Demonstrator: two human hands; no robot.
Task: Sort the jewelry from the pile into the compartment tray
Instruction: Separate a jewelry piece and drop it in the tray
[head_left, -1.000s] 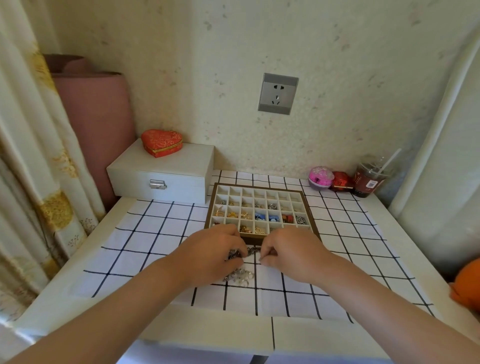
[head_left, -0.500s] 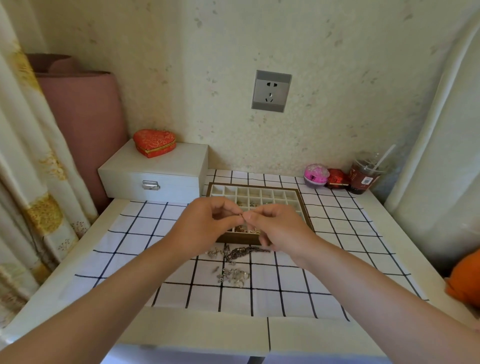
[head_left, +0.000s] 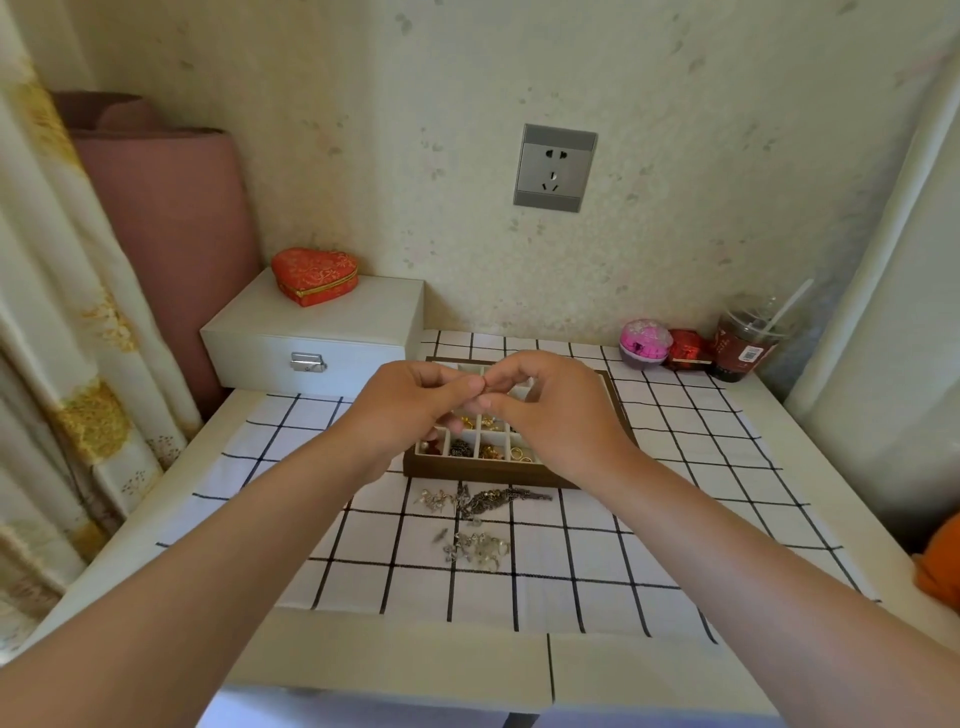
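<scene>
The wood-framed compartment tray (head_left: 483, 475) lies on the checked cloth (head_left: 685, 467); several of its cells hold gold, red and dark pieces. In front of it lies the jewelry pile: dark chains (head_left: 498, 500) and a clump of silver pieces (head_left: 475, 548). My left hand (head_left: 410, 410) and my right hand (head_left: 556, 415) hover over the tray, hiding much of it. Their thumbs and forefingers meet at one spot, pinching a small jewelry piece too tiny to make out.
A white box with a metal latch (head_left: 317, 338) stands at the back left, with a red heart-shaped case (head_left: 314, 275) on top. At the back right are a pink round case (head_left: 644, 340), a small red box (head_left: 685, 351) and a drink cup with straw (head_left: 743, 343). An orange object (head_left: 940, 561) sits off the table's right edge.
Both hands rose from the pile on the cloth and moved back over the tray, fingertips still pinched together. The pile, hidden before, now lies in the open.
</scene>
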